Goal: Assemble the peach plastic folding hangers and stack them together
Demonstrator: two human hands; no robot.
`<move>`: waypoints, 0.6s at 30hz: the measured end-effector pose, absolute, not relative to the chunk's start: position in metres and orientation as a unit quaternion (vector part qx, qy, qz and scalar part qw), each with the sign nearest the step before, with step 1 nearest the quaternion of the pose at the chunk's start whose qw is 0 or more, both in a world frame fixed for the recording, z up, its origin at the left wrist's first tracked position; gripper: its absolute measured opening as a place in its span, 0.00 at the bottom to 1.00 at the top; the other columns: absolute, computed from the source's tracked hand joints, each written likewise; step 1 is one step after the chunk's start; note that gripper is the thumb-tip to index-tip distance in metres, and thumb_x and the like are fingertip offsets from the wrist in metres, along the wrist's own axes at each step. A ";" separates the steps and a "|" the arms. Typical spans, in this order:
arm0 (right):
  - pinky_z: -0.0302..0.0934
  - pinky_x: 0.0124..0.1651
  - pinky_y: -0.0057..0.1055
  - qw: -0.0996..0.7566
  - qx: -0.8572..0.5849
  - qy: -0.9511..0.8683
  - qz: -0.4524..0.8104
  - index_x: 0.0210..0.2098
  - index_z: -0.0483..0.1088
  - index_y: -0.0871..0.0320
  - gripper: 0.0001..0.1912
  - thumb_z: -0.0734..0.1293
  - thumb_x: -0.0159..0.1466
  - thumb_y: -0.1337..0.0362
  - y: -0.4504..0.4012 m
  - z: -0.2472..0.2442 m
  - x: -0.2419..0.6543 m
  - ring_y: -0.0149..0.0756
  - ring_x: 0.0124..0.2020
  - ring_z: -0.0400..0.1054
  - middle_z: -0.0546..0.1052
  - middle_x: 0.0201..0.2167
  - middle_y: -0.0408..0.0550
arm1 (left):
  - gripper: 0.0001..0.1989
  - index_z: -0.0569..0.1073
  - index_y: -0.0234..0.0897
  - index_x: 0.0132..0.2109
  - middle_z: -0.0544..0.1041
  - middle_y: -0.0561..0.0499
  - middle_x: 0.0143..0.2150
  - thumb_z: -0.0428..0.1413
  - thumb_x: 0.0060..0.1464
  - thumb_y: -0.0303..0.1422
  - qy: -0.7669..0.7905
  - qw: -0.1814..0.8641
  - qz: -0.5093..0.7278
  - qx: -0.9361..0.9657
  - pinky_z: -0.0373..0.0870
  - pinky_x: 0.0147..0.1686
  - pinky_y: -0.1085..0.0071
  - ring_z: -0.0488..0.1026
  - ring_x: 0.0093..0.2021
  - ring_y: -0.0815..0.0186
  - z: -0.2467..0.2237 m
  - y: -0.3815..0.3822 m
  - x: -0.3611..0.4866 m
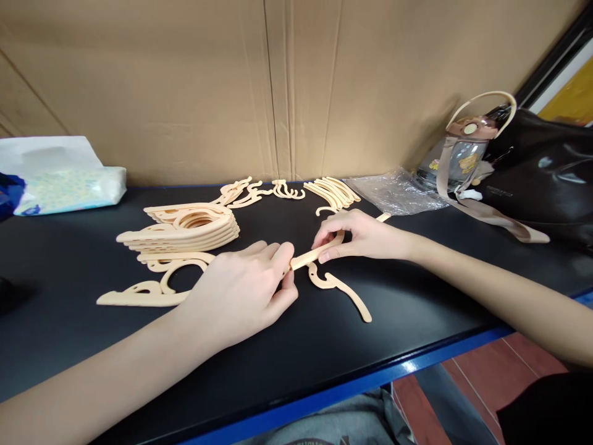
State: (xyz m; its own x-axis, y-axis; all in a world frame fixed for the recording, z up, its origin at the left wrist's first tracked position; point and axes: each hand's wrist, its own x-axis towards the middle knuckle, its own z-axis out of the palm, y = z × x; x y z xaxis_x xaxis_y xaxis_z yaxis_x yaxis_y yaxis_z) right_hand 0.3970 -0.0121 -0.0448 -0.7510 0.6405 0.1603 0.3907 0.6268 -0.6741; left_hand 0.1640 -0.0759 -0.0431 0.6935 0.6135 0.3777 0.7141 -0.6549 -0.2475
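Note:
In the head view my left hand (245, 287) is closed, thumb and index finger pinching the near end of a beige plastic hanger part (306, 257). My right hand (359, 235) grips the same part farther along, its thumb along the near side. What lies inside my left fingertips is hidden. Just below, a curved hanger arm (351, 295) rests on the table; I cannot tell whether it joins the held part. Left of my hands is a stack of beige hangers (185, 233), and a further hanger (139, 298) lies in front, partly covered by my left hand.
Loose hanger pieces (245, 193), hooks (288, 190) and a pile of arms (334, 193) lie along the back of the black table (296, 371). A clear plastic bag (393, 193), water bottle (463, 154) and black bag (542, 173) are right. A tissue pack (69, 185) is left.

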 end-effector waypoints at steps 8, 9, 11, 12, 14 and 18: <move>0.58 0.41 0.29 0.050 -0.275 -0.906 0.319 0.38 0.76 0.58 0.14 0.71 0.60 0.54 0.008 -0.028 0.425 0.32 0.36 0.69 0.77 0.34 0.42 | 0.15 0.72 0.30 0.43 0.74 0.40 0.47 0.42 0.58 0.21 -0.281 0.210 -0.151 -0.924 0.69 0.48 0.54 0.68 0.52 0.50 -0.051 -0.072 0.165; 0.58 0.42 0.29 0.041 -0.271 -0.905 0.325 0.39 0.76 0.58 0.13 0.71 0.60 0.55 0.009 -0.027 0.427 0.32 0.37 0.69 0.77 0.34 0.42 | 0.18 0.72 0.31 0.46 0.72 0.39 0.51 0.41 0.57 0.18 -0.278 0.191 -0.154 -0.929 0.67 0.51 0.53 0.65 0.56 0.50 -0.054 -0.071 0.164; 0.59 0.43 0.29 0.041 -0.276 -0.903 0.328 0.40 0.76 0.58 0.13 0.71 0.60 0.56 0.009 -0.027 0.427 0.32 0.38 0.69 0.77 0.35 0.42 | 0.23 0.72 0.35 0.47 0.69 0.42 0.56 0.40 0.54 0.14 -0.298 0.126 -0.157 -0.933 0.68 0.52 0.55 0.64 0.57 0.53 -0.059 -0.069 0.161; 0.59 0.42 0.28 0.050 -0.284 -0.901 0.324 0.40 0.76 0.58 0.13 0.71 0.59 0.57 0.008 -0.028 0.427 0.32 0.38 0.70 0.77 0.35 0.42 | 0.24 0.72 0.38 0.47 0.67 0.43 0.57 0.39 0.53 0.14 -0.315 0.088 -0.159 -0.932 0.69 0.50 0.56 0.65 0.56 0.54 -0.061 -0.068 0.160; 0.59 0.41 0.28 0.073 -0.301 -0.899 0.311 0.39 0.75 0.58 0.13 0.72 0.58 0.57 0.007 -0.030 0.424 0.32 0.37 0.70 0.77 0.35 0.42 | 0.24 0.72 0.40 0.48 0.67 0.46 0.57 0.40 0.54 0.14 -0.349 0.014 -0.173 -0.921 0.70 0.49 0.58 0.67 0.54 0.58 -0.061 -0.068 0.159; 0.61 0.43 0.31 0.124 -0.317 -0.890 0.302 0.38 0.72 0.58 0.16 0.73 0.56 0.55 0.003 -0.035 0.417 0.34 0.39 0.70 0.75 0.36 0.44 | 0.22 0.66 0.42 0.55 0.71 0.50 0.54 0.40 0.59 0.20 -0.405 -0.132 -0.223 -0.877 0.70 0.48 0.66 0.71 0.50 0.64 -0.056 -0.071 0.161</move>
